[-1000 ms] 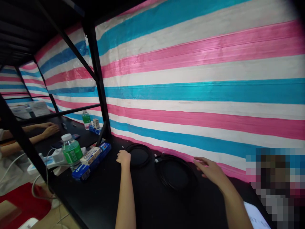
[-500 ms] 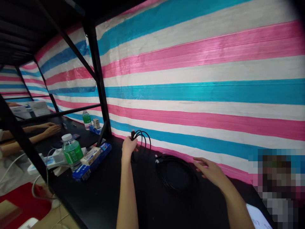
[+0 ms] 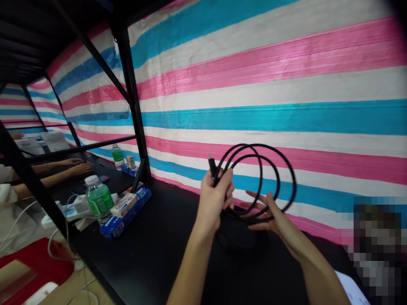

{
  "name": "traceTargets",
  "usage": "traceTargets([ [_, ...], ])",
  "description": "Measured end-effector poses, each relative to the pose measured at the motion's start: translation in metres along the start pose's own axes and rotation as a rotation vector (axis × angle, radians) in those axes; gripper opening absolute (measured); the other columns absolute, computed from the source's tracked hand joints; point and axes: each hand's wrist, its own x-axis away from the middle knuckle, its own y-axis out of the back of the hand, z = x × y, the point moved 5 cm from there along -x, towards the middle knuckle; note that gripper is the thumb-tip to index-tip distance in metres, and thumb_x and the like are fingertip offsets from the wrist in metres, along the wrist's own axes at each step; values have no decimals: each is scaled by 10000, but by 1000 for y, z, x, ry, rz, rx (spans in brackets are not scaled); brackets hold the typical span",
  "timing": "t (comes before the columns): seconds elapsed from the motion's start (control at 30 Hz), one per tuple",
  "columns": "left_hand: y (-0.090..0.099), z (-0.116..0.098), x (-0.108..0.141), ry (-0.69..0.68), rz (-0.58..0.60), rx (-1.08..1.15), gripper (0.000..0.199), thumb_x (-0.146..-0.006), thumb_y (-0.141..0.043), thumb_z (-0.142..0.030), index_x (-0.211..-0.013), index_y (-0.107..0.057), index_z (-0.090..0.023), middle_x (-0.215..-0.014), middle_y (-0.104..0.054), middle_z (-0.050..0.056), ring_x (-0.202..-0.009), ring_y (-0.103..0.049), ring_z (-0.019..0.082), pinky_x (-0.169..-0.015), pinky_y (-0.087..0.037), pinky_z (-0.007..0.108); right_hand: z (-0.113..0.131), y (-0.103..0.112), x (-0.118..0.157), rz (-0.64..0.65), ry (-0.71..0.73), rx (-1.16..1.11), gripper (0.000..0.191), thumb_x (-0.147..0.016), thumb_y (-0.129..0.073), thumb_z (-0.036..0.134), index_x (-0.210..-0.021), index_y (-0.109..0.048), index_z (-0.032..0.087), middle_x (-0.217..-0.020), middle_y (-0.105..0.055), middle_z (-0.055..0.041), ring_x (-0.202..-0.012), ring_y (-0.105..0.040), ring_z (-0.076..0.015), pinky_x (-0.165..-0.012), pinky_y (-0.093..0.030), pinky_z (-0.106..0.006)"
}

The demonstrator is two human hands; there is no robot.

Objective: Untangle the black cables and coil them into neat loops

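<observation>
My left hand (image 3: 218, 192) is closed around one side of a coiled black cable (image 3: 294, 178), held up above the black table (image 3: 152, 262). A plug (image 3: 211, 162) with a metal tip sticks up above that fist. The loops fan out to the right in several rings. My right hand (image 3: 270, 214) has its fingers stretched out and spread at the lower right of the loops. Its thumb is up near the rings, and whether it bears any of the cable I cannot tell. Below the hands, another dark coil of cable (image 3: 241, 243) lies on the table, partly hidden.
To the left stand a green-liquid bottle (image 3: 98, 201), a blue box (image 3: 140, 203) and a small cream box (image 3: 124, 205). A black metal post (image 3: 135, 106) rises behind them. Another person's hands (image 3: 81, 168) rest on the neighbouring table. A white object (image 3: 349, 286) is at lower right.
My left hand has moved right with the held cable, whose loops now show larger and spread out. My right hand has come left to those loops.
</observation>
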Motion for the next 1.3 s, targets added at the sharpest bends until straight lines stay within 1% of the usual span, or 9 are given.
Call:
traceTargets([
  [0.17, -11, 14, -1, -65, -64, 67, 347, -822, -542, -453, -675, -359, -198, -439, -350, -81, -313, -329, 60, -335, -264, 180, 21, 13, 15, -228, 178, -22, 614, -706, -647, 494, -1230, -475, 222, -828, -654, -68, -631, -628, -192, -405, -544, -261],
  [0.33, -5, 15, -4, 22, 14, 24, 446, -814, -452, -594, -676, -412, -172, -480, -453, -35, -399, -502, 107, -405, -374, 188, 27, 20, 22, -317, 260, -41, 465, -783, -552, 517, -1092, -578, 170, -705, -619, -44, -476, -570, -130, -328, -498, -213],
  [0.4, 1, 15, -7, 63, 41, -10, 448, -806, -458, -602, -698, -432, -168, -497, -481, -25, -429, -541, 125, -423, -403, 191, 28, 19, 23, -301, 249, -24, 460, -826, -493, 511, -1138, -567, 181, -714, -629, -53, -457, -575, -128, -317, -487, -207],
  [0.57, 15, 12, -14, 49, -19, -63, 445, -833, -429, -573, -643, -409, -171, -516, -503, -11, -424, -549, 123, -380, -389, 177, 26, 19, 21, -271, 220, -5, 499, -860, -448, 477, -1245, -506, 166, -766, -661, -91, -440, -594, -140, -283, -443, -194],
  [0.77, 19, 10, -20, -37, -71, -31, 430, -831, -448, -558, -635, -399, -178, -451, -430, -40, -335, -474, 102, -282, -257, 163, 22, 24, 22, -261, 160, 20, 572, -827, -479, 516, -1281, -484, 167, -883, -684, -129, -265, -437, -60, -209, -341, -175],
  [0.9, 42, 1, -22, -108, -221, -76, 385, -801, -505, -560, -713, -406, -198, -425, -351, -86, -278, -368, 77, -258, -210, 154, 27, 34, 29, -222, 145, -40, 630, -766, -567, 512, -1307, -461, 207, -933, -686, -123, -242, -356, -13, -196, -279, -132],
  [1.0, 60, -6, -25, -104, -233, -167, 340, -816, -494, -546, -793, -431, -213, -439, -361, -91, -265, -314, 63, -252, -149, 140, 27, 43, 33, -130, 101, -91, 674, -731, -608, 491, -1329, -429, 237, -948, -686, -116, -224, -313, 8, -184, -230, -109],
  [1.13, 76, -13, -26, -108, -212, -299, 309, -826, -490, -524, -843, -444, -219, -443, -369, -85, -280, -280, 60, -263, -163, 130, 21, 51, 35, -10, 54, -87, 657, -761, -609, 390, -1360, -373, 256, -1026, -667, -127, -236, -320, 11, -186, -249, -102],
  [1.3, 88, -21, -23, -108, -268, -467, 349, -799, -492, -563, -851, -438, -223, -428, -393, -71, -301, -289, 74, -281, -199, 133, 21, 55, 40, 66, 108, -109, 557, -824, -558, 351, -1347, -390, 257, -1069, -654, -116, -252, -332, 19, -209, -303, -99],
])
